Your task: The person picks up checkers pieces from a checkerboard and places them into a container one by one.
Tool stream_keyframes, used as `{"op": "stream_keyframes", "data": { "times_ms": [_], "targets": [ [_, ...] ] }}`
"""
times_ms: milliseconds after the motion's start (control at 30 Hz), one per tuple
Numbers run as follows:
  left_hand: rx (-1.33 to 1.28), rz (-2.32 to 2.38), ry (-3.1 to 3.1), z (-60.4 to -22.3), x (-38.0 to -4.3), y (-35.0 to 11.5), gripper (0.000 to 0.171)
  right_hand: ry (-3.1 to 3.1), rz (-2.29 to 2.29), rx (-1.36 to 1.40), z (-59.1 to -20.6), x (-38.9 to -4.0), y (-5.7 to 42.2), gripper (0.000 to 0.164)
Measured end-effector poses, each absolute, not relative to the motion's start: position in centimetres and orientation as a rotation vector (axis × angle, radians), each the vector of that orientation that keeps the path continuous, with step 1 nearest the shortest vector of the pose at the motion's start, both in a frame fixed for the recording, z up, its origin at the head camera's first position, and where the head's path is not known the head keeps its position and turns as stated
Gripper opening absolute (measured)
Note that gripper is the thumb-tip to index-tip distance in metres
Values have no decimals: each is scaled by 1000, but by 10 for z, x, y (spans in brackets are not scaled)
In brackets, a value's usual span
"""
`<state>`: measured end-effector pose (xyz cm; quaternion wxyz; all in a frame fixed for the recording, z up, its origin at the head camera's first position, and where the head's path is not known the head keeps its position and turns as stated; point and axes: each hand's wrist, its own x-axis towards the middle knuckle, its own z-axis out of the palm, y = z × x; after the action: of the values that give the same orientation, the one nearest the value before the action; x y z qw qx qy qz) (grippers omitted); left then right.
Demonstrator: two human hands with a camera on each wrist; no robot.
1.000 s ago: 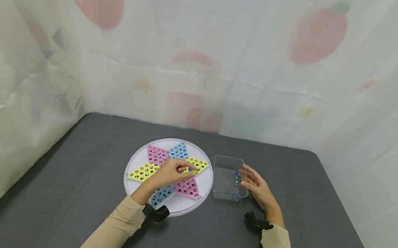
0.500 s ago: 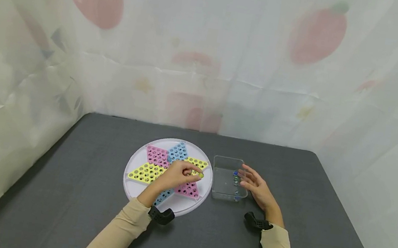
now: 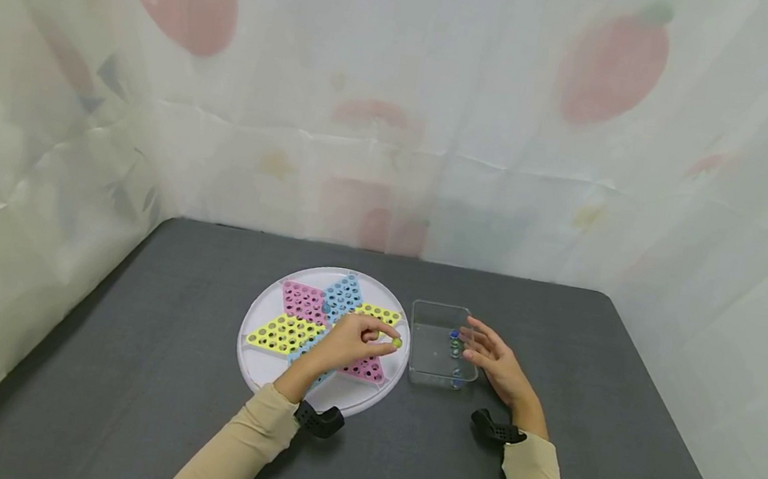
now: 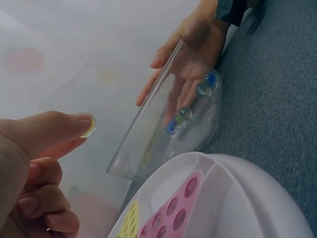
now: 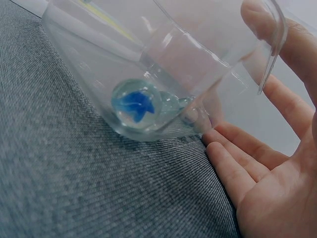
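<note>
Beside the board [image 3: 264, 305], a box [image 3: 429, 348] stretches lengthwise forward.

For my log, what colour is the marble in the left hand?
Clear and yellow; the left wrist view shows the marble best.

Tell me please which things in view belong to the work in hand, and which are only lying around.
Belong to the work:
yellow marble, pinched in the left grip
box with marbles, right grip at its side
round board with holes

Only around it:
table
printed curtain
black wristbands
</note>
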<state>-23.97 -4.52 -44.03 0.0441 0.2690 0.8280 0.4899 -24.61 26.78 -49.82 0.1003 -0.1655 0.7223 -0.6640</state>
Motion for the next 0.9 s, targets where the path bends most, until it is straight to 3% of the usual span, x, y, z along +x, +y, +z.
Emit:
{"op": "stream_keyframes", "data": {
  "times_ms": [900],
  "targets": [
    [909, 1475, 2520, -446, -237, -27, 18, 2185, -1918, -471, -500, -247, 267, 69]
  ]
}}
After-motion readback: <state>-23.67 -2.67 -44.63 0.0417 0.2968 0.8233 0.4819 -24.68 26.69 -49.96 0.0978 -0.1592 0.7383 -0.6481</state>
